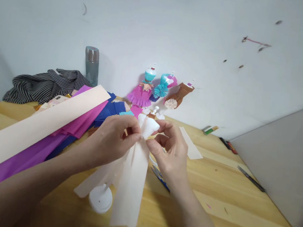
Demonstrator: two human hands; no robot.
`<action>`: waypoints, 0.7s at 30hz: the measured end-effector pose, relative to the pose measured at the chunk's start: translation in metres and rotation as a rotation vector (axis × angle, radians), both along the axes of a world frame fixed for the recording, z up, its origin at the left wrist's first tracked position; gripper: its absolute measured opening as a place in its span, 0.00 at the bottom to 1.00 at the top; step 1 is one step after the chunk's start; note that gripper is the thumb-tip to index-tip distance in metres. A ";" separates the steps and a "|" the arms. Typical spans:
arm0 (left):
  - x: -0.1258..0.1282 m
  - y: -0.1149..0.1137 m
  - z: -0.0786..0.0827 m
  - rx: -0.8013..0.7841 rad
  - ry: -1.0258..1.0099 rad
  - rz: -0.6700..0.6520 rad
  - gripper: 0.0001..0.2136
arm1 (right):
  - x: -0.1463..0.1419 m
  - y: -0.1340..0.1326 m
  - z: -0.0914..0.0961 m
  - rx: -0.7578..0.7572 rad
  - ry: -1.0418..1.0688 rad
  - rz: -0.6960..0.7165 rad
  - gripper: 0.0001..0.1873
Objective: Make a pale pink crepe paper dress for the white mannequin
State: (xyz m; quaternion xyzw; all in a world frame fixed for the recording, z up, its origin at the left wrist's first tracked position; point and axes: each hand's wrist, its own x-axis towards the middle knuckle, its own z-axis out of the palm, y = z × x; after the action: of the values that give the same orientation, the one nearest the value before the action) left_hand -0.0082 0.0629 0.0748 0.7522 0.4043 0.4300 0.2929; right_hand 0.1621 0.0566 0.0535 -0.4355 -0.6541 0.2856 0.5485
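Note:
A small white mannequin (150,127) is tilted between my hands, its round white base (100,199) pointing down toward me. Cream crepe paper (129,193) hangs from its waist in long strips. My left hand (117,135) is closed, with thumb and forefinger pinching the gathered paper at the waist. On the other side, my right hand (171,142) curls its thumb and fingertips around the mannequin's torso; the exact contact is partly hidden. Scissors (161,178) lie on the table below my right hand, partly covered by it.
Long cream (39,128) and purple (20,164) paper strips stretch across the left. Behind them are striped cloth (51,84) and a flask (91,65). Dressed mannequins (139,95) lean by the wall. A cream piece (191,143) and a knife (252,179) lie right.

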 end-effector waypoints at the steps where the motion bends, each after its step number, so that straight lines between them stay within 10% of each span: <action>1: 0.001 0.000 0.000 -0.017 -0.014 -0.025 0.07 | 0.000 0.001 0.000 -0.029 0.015 0.016 0.22; 9: 0.001 0.007 -0.003 -0.299 -0.181 -0.189 0.07 | 0.009 0.013 -0.003 -0.313 0.121 0.250 0.18; 21: -0.009 0.013 0.005 -0.410 -0.192 -0.285 0.06 | 0.005 0.007 0.005 -0.308 0.089 0.074 0.17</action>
State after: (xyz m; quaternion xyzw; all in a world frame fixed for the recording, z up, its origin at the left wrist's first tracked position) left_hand -0.0176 0.0759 0.0798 0.6822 0.3434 0.3631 0.5338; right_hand 0.1668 0.0640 0.0580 -0.4770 -0.5933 0.4215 0.4927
